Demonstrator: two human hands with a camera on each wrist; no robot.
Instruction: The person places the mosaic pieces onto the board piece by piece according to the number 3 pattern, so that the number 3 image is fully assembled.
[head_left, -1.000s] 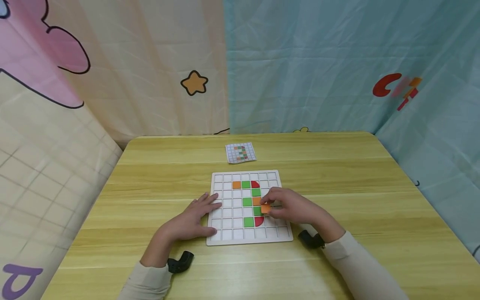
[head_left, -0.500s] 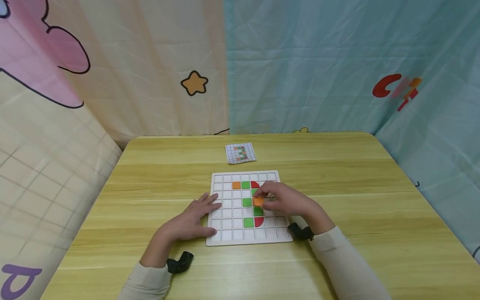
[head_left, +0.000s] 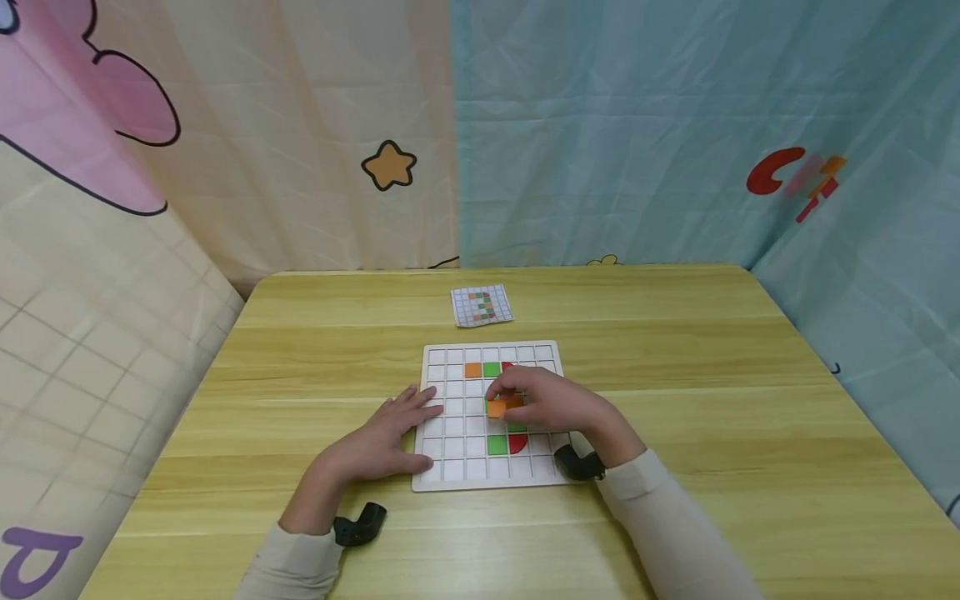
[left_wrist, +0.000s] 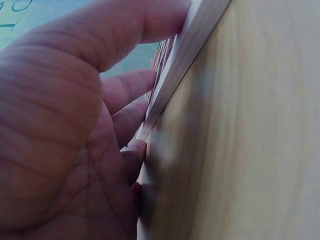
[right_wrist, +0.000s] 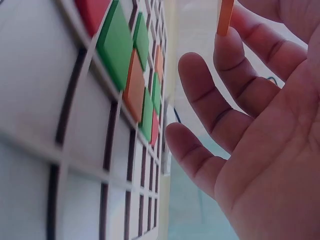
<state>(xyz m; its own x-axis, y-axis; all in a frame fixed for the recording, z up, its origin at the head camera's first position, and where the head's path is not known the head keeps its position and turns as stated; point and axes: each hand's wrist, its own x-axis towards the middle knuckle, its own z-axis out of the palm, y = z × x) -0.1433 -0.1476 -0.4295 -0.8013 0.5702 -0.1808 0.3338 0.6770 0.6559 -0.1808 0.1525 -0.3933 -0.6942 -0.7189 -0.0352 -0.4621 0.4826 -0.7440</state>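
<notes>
A white gridded board (head_left: 455, 427) lies on the table with several coloured tiles set in its cells. My right hand (head_left: 558, 406) pinches an orange square tile (head_left: 497, 408) over the board's middle; the right wrist view shows this orange tile (right_wrist: 225, 17) held off the surface at the fingertips. Flat on the board's left edge rests my left hand (head_left: 381, 440), fingers spread and thumb (left_wrist: 165, 20) touching the rim. Nearby sit an orange tile (head_left: 472, 370), a green tile (head_left: 491, 369), a lower green tile (head_left: 497, 445) and a red rounded tile (head_left: 518, 443). My right hand covers part of the pattern.
Behind the board lies a small card (head_left: 482, 306) printed with a similar coloured grid pattern. Cloth curtains (head_left: 645, 133) hang beyond the back edge of the wooden table (head_left: 720, 367). Each wrist carries a black camera mount (head_left: 362, 525).
My right hand has moved left across the board, carrying the orange tile from right of the coloured column to over the green tile left of it. The left hand stays put.
</notes>
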